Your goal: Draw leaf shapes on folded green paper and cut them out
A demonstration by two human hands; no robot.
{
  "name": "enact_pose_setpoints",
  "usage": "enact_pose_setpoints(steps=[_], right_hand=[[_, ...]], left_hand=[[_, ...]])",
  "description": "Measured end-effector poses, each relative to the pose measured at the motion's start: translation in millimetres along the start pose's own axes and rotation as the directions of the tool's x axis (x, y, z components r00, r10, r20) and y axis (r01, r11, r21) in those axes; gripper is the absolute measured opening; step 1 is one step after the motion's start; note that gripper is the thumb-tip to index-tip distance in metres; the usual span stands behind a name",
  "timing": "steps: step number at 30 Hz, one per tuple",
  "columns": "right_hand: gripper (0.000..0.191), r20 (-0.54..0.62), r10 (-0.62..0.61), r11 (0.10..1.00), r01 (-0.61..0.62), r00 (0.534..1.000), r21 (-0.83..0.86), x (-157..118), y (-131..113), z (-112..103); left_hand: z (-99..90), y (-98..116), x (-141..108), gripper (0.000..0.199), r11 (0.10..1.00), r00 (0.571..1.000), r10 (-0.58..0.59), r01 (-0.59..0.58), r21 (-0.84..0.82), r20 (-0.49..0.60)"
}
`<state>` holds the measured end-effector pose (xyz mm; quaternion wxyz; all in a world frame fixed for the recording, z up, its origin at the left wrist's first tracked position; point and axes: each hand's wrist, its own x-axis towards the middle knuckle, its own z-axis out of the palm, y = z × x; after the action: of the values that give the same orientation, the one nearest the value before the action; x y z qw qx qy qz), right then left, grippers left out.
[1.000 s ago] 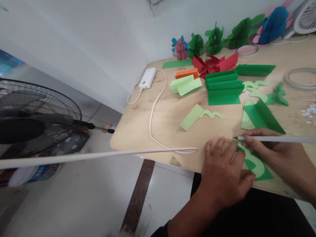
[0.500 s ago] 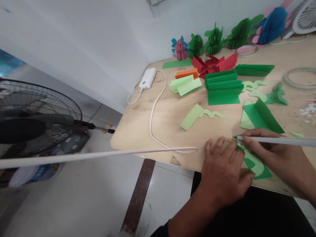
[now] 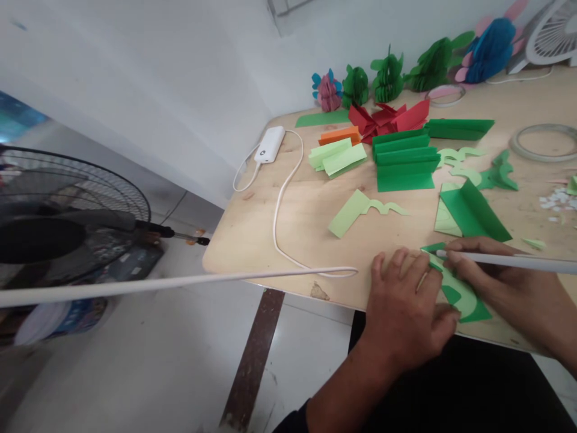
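My left hand [image 3: 403,300] lies palm down at the table's front edge, its fingers stretched forward and slightly apart. They press on the left side of a dark green paper sheet [image 3: 483,313] with a light green curved paper cutout [image 3: 467,300] on top. From the right, my right hand [image 3: 509,282] pinches a long white pen [image 3: 505,260] between thumb and fingers. The pen's end is over the sheet's upper part, close to the cutout's edge; whether it touches is unclear. Just beyond the right hand rests a folded dark green paper [image 3: 478,210].
Light green folded paper with a wavy strip [image 3: 349,213] lies ahead. Behind are pleated green papers [image 3: 406,162], red folded papers [image 3: 387,120] and a row of paper figures [image 3: 387,78]. A white cable [image 3: 288,180] runs from a power bank [image 3: 271,144]. Tape roll [image 3: 547,142] at right.
The pen's end has shifted slightly, and its dark point no longer shows. More of the dark green sheet's top shows. My left hand keeps its place on the paper.
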<state>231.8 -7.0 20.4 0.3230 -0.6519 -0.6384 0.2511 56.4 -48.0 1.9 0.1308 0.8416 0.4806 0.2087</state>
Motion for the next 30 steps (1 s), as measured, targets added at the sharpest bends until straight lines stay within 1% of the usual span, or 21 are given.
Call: enact_pose_setpoints(steps=[3,8,12,20,24,30], right_hand=[[0.048,-0.037,-0.007,0.999,0.005,0.999,-0.039,-3,3,-1],[0.051,-0.036,-0.023,0.999,0.021,0.999,-0.047,-5,6,-2],[0.052,-0.060,-0.033,0.998,0.029,0.998,-0.058,-7,4,-4],[0.053,-0.057,0.037,0.996,-0.042,0.998,-0.080,-15,11,-5],[0.049,-0.046,0.035,0.995,-0.039,0.998,-0.094,-19,13,-6],[0.041,-0.063,-0.019,0.995,0.012,0.998,-0.101,-23,12,-9]], left_hand=[[-0.5,-1,0,0.043,1.000,1.000,0.003,-0.004,0.006,0.009],[-1.3,-1,1,0.043,1.000,1.000,0.011,-0.012,0.012,0.016],[-0.9,-1,1,0.042,1.000,1.000,0.017,-0.017,0.025,0.018],[1.3,-2,0,0.042,0.998,1.000,0.024,-0.024,0.054,0.012],[1.4,-1,-1,0.044,0.999,1.000,0.023,-0.023,0.043,0.012],[0.9,-1,0,0.045,0.999,1.000,0.021,-0.021,0.043,0.009]])
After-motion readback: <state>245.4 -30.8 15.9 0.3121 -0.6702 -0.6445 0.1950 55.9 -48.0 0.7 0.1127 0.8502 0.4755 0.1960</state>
